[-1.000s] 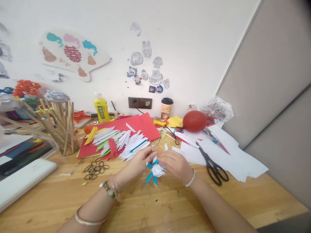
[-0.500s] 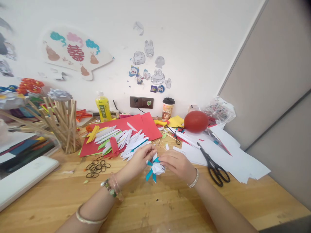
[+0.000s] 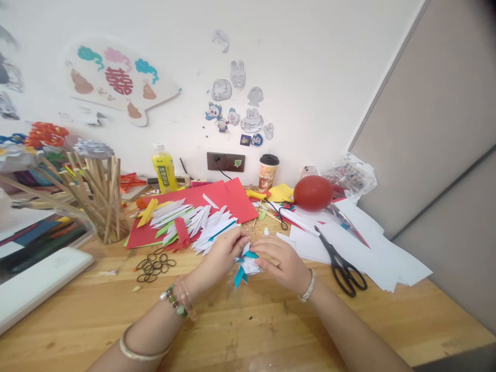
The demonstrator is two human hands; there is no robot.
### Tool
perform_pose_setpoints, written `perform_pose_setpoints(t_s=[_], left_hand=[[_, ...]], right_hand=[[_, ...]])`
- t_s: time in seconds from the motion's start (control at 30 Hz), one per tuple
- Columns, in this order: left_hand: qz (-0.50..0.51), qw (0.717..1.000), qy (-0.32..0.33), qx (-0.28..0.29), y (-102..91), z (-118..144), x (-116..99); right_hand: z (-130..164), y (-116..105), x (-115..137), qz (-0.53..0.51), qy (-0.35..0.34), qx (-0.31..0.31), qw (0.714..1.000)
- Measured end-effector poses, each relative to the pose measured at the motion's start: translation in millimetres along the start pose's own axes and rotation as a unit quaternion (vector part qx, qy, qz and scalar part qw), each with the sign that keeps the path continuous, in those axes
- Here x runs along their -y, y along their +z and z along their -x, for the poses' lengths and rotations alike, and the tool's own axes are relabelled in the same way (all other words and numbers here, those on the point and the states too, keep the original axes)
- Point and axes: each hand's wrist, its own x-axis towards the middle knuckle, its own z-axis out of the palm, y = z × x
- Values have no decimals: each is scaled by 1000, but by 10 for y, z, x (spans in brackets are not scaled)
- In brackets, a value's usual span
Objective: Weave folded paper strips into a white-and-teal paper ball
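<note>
Between my two hands, just above the wooden table [image 3: 217,330], is a small folded-paper piece [image 3: 251,265] in white and blue, with blue pointed strips sticking out toward me. My left hand [image 3: 228,249] pinches its upper left part, fingers closed. From the other side, my right hand [image 3: 282,259] has curled fingers and thumb closed on its right edge. The fingers partly cover the piece. Just beyond my left hand lies a pile of folded paper strips [image 3: 207,227], mostly white, on red paper sheets [image 3: 236,199].
Black scissors [image 3: 343,268] and white paper sheets [image 3: 368,245] lie to the right, near a red balloon [image 3: 313,193]. Black rubber bands [image 3: 154,266] are on the left, beside a holder of wooden sticks [image 3: 104,206]. A bottle [image 3: 165,169] and lidded cup [image 3: 268,173] stand behind.
The paper piece has turned slightly, so its blue strips point differently. My right hand's fingers have shifted and spread a little over its right side. My left hand stays almost in place.
</note>
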Motion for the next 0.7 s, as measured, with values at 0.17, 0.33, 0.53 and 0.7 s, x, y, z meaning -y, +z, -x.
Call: perform_pose_setpoints(t_s=[0.17,0.33,0.53,0.7], left_hand=[[3,1000,20,18,-3,13,-48],[-22,1000,4,-6,-12,15,-75],[-31,999,12,-7,-25,13,-49],[-34,999,17,-20,0,27,-37]], right_hand=[[0,7,23,-3,-10,12,1000],[-6,11,50,-13,-6,-11,1000],[-22,-2,73,-1,-5,6,1000],[-6,4,54,-1,-9,-5,1000]])
